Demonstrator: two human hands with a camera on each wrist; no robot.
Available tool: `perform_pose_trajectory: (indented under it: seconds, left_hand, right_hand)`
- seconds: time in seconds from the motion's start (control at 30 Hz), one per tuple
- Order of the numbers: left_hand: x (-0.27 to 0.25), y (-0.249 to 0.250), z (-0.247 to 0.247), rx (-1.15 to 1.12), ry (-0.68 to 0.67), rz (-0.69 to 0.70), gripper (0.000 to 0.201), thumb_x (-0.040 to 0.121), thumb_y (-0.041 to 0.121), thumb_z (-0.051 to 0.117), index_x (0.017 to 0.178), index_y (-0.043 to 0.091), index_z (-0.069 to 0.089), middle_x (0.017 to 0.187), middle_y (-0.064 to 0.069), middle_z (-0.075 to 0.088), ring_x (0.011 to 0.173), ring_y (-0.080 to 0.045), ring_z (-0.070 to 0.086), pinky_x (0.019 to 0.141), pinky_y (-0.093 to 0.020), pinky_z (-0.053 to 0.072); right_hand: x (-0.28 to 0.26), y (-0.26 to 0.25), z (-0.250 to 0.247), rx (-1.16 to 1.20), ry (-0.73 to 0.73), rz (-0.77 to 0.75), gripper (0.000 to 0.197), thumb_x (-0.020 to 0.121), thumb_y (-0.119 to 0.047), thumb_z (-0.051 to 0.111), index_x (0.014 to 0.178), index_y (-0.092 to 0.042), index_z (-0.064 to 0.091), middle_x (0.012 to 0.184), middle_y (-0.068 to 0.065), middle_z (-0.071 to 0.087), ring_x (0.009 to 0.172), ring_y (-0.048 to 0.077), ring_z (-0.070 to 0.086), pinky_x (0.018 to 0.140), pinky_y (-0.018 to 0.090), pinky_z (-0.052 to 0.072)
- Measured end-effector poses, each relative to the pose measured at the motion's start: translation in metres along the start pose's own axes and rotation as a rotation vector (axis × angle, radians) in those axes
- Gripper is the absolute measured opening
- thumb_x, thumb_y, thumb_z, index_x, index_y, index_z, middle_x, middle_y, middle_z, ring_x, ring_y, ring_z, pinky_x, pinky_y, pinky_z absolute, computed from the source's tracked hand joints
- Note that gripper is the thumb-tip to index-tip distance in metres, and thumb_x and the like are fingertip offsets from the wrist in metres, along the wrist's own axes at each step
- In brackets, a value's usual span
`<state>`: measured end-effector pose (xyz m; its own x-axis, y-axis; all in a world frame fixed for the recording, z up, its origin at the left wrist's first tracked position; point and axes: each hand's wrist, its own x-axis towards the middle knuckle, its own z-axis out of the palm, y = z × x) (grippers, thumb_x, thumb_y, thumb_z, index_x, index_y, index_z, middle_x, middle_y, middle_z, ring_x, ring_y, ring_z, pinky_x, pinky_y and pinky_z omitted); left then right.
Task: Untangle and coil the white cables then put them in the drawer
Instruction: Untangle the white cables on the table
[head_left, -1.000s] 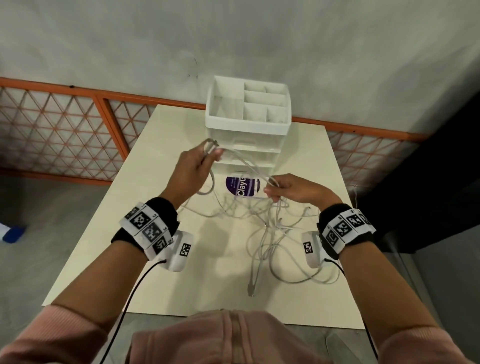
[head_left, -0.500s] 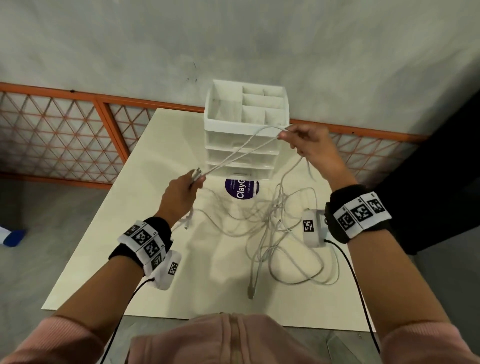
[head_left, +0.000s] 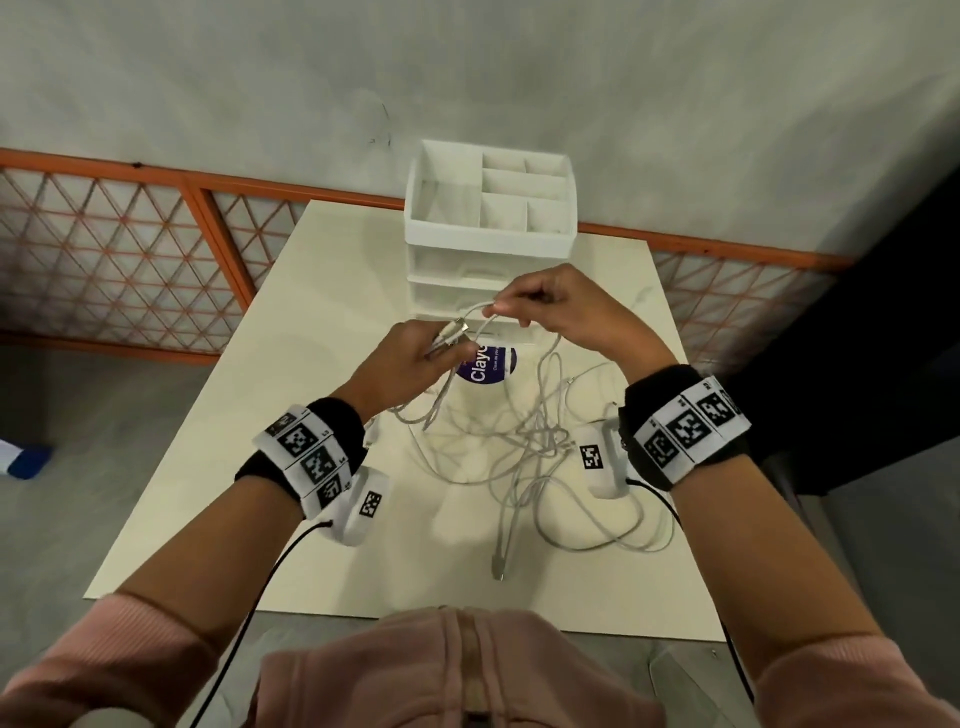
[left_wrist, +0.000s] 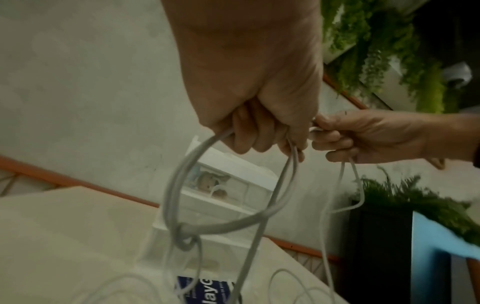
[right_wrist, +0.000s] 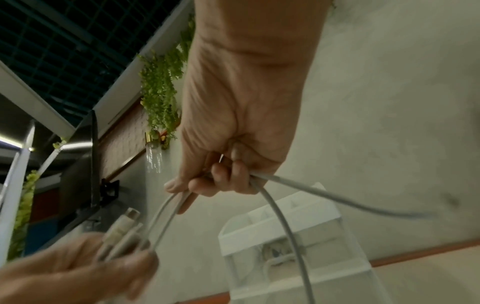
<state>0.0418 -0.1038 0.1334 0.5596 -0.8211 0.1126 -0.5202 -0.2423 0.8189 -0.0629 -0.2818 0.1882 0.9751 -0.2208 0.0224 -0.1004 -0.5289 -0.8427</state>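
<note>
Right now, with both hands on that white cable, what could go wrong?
The cable that the left hand and right hand grip runs into the tangle on the table; pulling may tighten the snag under the loop or drag the pile off the near edge.

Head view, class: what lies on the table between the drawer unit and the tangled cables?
A round purple sticker on the table, partly hidden by the left hand and held cable.
</note>
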Motion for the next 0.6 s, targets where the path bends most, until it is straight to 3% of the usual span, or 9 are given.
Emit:
perform_pose_trajectory:
  seconds: [0.1,0.17,0.2,0.33,0.4,0.47,0.5,0.6]
  left_hand:
    - [-0.002,-0.004,-0.008,0.077,0.050,0.088,0.022,0.095,0.024,0.053,0.081,0.006,0.057,0.061,0.003,0.056,0.058,-0.006,0.051,0.059,-0.015,0.036]
    - [-0.002,-0.003,-0.017,0.105,0.174,0.130,0.019,0.097,0.023,0.050,0.081,0.012,0.052,0.058,0.010,0.050,0.054,-0.002,0.050,0.057,-0.012,0.035]
    - [-0.003,-0.002,-0.023,0.109,0.243,0.156,0.016,0.097,0.024,0.049,0.082,0.017,0.051,0.056,0.012,0.047,0.052,0.000,0.048,0.055,-0.011,0.034]
    - [-0.002,0.003,-0.040,0.078,0.433,0.206,0.021,0.098,0.024,0.046,0.084,0.011,0.053,0.051,0.000,0.039,0.048,-0.009,0.039,0.050,-0.016,0.030]
    - [-0.001,0.005,-0.042,0.102,0.390,0.235,0.020,0.098,0.023,0.047,0.086,0.009,0.054,0.051,-0.002,0.041,0.048,-0.010,0.042,0.050,-0.015,0.030]
    - [-0.001,0.003,-0.035,0.151,0.280,0.249,0.020,0.098,0.024,0.047,0.086,0.009,0.054,0.053,-0.007,0.047,0.054,-0.019,0.047,0.051,-0.017,0.032]
    - [-0.001,0.000,-0.032,0.175,0.230,0.240,0.021,0.098,0.025,0.046,0.085,0.010,0.054,0.054,-0.008,0.048,0.054,-0.023,0.046,0.053,-0.022,0.033]
    - [-0.003,-0.016,-0.027,0.263,0.098,0.187,0.022,0.095,0.034,0.041,0.083,0.018,0.050,0.050,0.005,0.046,0.045,-0.014,0.043,0.055,-0.032,0.036]
  right_hand:
    - [-0.002,0.018,0.001,0.076,-0.012,0.078,0.020,0.085,-0.019,0.068,0.095,-0.002,0.068,0.059,-0.011,0.061,0.052,0.000,0.047,0.051,0.010,0.035]
    - [-0.005,0.042,0.004,0.028,-0.068,0.147,0.014,0.086,-0.023,0.067,0.088,-0.009,0.067,0.074,0.003,0.061,0.063,0.011,0.050,0.059,0.018,0.039]
    - [-0.009,0.057,0.006,-0.018,-0.097,0.178,0.010,0.088,-0.023,0.065,0.086,-0.012,0.066,0.076,0.004,0.062,0.066,0.012,0.052,0.064,0.021,0.041]
    - [-0.027,0.110,0.014,-0.207,-0.119,0.276,0.019,0.095,-0.017,0.053,0.092,-0.001,0.064,0.080,-0.005,0.065,0.074,-0.003,0.056,0.074,0.016,0.038]
    - [-0.032,0.126,0.015,-0.300,-0.099,0.275,0.022,0.098,-0.016,0.046,0.089,-0.006,0.063,0.086,-0.002,0.064,0.074,0.004,0.055,0.074,0.016,0.036]
    - [-0.032,0.129,0.014,-0.311,0.030,0.241,0.023,0.100,-0.018,0.042,0.080,-0.015,0.054,0.084,-0.004,0.064,0.078,0.015,0.059,0.074,0.020,0.041]
    - [-0.030,0.124,0.013,-0.245,0.128,0.225,0.024,0.101,-0.018,0.040,0.078,-0.018,0.048,0.083,-0.004,0.064,0.078,0.017,0.062,0.070,0.016,0.045]
    - [-0.021,0.105,0.003,-0.026,0.397,0.126,0.022,0.102,-0.018,0.034,0.081,-0.018,0.042,0.077,-0.003,0.062,0.074,0.013,0.066,0.069,0.018,0.053]
